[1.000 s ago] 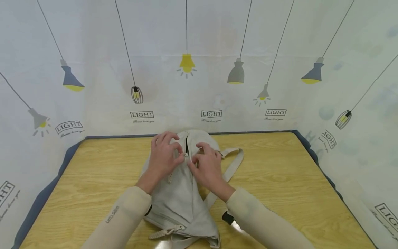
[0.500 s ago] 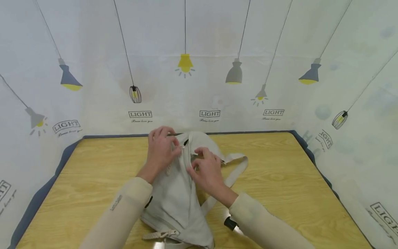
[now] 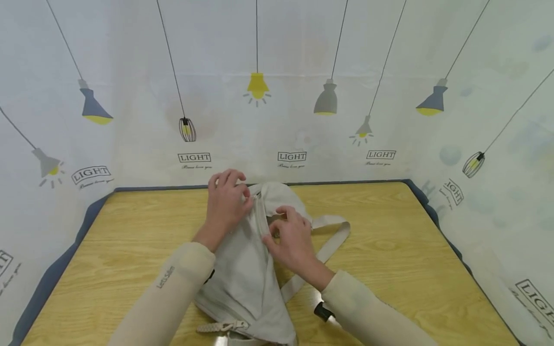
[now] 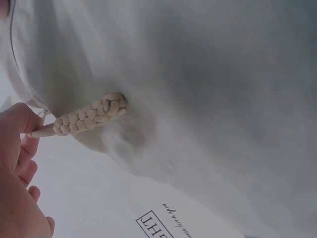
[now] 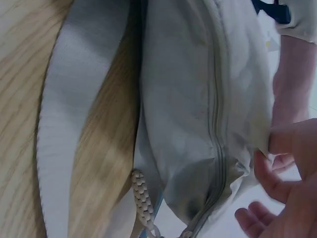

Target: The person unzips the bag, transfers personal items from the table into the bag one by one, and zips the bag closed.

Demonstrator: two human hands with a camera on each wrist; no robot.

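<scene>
A pale grey backpack [image 3: 242,278] lies across the middle of the table. My left hand [image 3: 227,204] is at its far end, on the left of the zip. Thumb and finger pinch the leather end of a braided zipper pull [image 4: 89,118], as the left wrist view shows. My right hand [image 3: 295,240] pinches the bag's fabric beside the zip [image 5: 216,104], a little nearer to me than the left. Only a small dark gap shows at the zip's far end, close to the left fingertips.
A second braided pull [image 3: 220,327] lies at the near end of the bag. One strap [image 3: 331,240] loops out over the wooden table [image 3: 402,250] on the right. A small black object [image 3: 322,311] is by the right sleeve. A lamp-printed wall [image 3: 294,125] stands behind the table.
My left hand has moved slightly away from me with the zipper pull, and the dark gap in the zip has shrunk. The strap loop has shifted right, and the right hand stays near its place.
</scene>
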